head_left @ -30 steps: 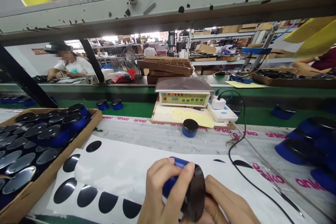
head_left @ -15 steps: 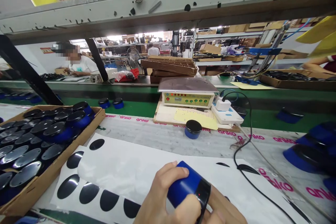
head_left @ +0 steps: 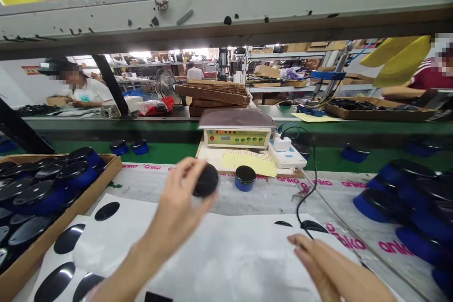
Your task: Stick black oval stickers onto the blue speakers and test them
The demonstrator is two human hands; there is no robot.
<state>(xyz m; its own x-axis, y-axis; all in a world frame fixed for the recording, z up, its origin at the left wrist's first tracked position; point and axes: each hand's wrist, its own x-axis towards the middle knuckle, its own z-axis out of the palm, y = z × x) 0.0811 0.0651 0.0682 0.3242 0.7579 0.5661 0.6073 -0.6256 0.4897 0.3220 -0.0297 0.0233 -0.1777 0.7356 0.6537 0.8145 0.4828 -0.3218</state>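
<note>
My left hand (head_left: pixel 179 193) is closed around a round blue cap with a black top (head_left: pixel 208 180), lifted above the bench; its dark round face shows beyond the fingers. Just right of it, another blue cap (head_left: pixel 245 178) stands upright with its black top up. Low on the right, my right hand (head_left: pixel 323 262) hovers over a white sheet, fingers pressed together in a pinch; whatever may be between the fingertips is too small to make out. Below both hands lies the white sheet (head_left: pixel 226 240) with black round stickers (head_left: pixel 107 211).
A cardboard tray (head_left: pixel 102 177) full of caps stands at left. Stacked blue caps (head_left: pixel 380 205) crowd the right. Behind are a control box (head_left: pixel 237 138), a white power strip (head_left: pixel 288 155) with a black cable, and a green conveyor belt (head_left: pixel 170 148). A metal beam (head_left: pixel 212 23) crosses overhead.
The cap was between both hands low in front. My left hand has carried it up and left toward the standing cap. My right hand has let go and moved right. The view has shifted right.
</note>
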